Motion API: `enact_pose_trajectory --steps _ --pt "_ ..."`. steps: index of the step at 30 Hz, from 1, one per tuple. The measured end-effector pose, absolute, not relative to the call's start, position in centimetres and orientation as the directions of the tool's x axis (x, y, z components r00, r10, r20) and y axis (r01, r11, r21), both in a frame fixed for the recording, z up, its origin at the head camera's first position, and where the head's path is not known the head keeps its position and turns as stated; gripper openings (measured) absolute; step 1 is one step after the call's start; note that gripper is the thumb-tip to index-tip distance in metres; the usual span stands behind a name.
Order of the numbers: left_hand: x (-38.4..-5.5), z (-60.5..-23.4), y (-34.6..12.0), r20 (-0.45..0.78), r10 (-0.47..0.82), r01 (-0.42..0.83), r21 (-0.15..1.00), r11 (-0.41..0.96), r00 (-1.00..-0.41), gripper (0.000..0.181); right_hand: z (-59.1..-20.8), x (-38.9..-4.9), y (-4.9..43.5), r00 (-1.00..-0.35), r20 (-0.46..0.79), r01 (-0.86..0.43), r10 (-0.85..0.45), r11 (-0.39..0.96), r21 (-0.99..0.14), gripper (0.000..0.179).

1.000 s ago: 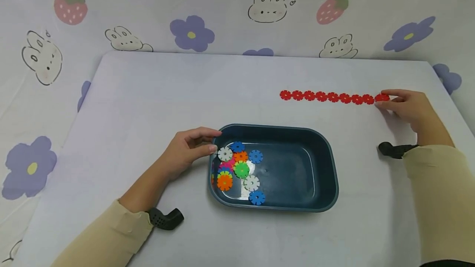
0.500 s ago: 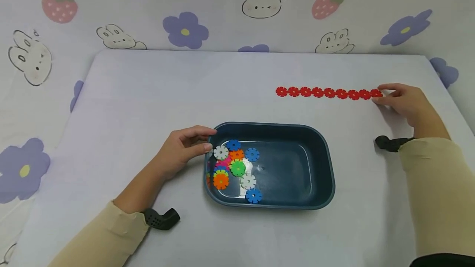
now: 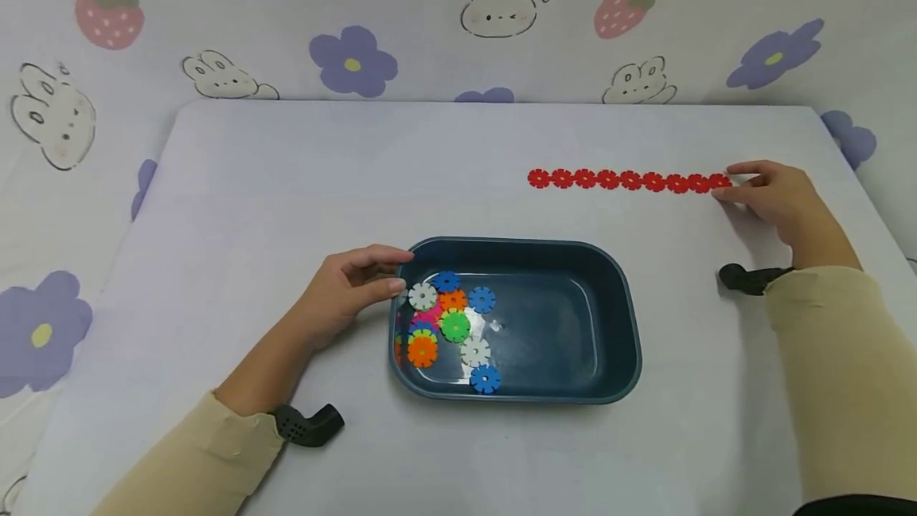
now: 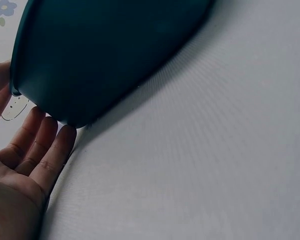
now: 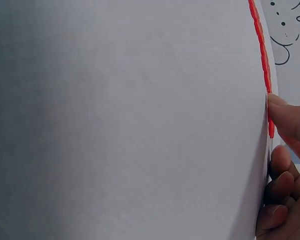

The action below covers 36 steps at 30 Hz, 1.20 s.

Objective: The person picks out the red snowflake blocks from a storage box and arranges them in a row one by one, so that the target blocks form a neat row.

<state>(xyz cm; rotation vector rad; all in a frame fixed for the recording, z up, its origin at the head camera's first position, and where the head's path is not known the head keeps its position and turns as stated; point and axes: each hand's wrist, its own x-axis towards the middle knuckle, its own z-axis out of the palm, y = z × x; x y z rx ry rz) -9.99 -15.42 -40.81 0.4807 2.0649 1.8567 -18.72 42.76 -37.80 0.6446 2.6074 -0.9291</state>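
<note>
A row of red flower-shaped plastic discs [image 3: 607, 179] lies end to end near the back right of the table. My right hand [image 3: 777, 196] pinches the disc at the row's right end, thumb in front and index finger behind. In the right wrist view the row appears as a thin red strip [image 5: 262, 55], with the thumb on its near end. My left hand [image 3: 353, 287] touches the left corner of a dark blue plastic basin [image 3: 559, 242]. Its thumb and index finger rest at the rim; other fingertips [image 4: 67, 135] touch the outer wall in the left wrist view.
Several notched discs lie in the basin's left half, among them a green disc [image 3: 454, 326], an orange disc [image 3: 423, 352] and a blue disc [image 3: 485, 379]. A patterned cloth [image 3: 423, 6] covers the wall behind the white table [image 3: 322, 166].
My right hand has brought the end red disc left and level with the row, closing the small gap beside it. The left hand keeps its place at the basin. The head view has shifted slightly.
</note>
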Motion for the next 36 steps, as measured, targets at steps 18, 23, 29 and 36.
enact_pose_trajectory --steps 18,23,29,36 --pt "-10.2 -41.1 -15.7 -0.033 0.453 0.018 0.994 0.108 -0.891 0.035 -27.4 -14.0 16.4 -0.738 -0.032 -0.53 -0.674 0.609 -0.59 0.027" --pt "-10.1 -40.9 -15.6 -0.036 0.458 0.0 0.997 0.078 -0.888 0.034 -30.1 -12.4 10.3 -0.483 -0.321 -0.606 -0.815 0.575 -0.549 0.037" --pt "-10.1 -40.8 -15.4 -0.037 0.469 -0.019 0.999 0.043 -0.882 0.034 -32.8 -11.9 8.2 -0.478 -0.401 -0.674 -0.781 0.619 -0.403 0.047" --pt "-10.1 -40.7 -15.6 -0.025 0.462 -0.009 0.999 0.035 -0.886 0.033 -34.1 -12.5 8.0 -0.536 -0.467 -0.597 -0.703 0.707 -0.38 0.054"
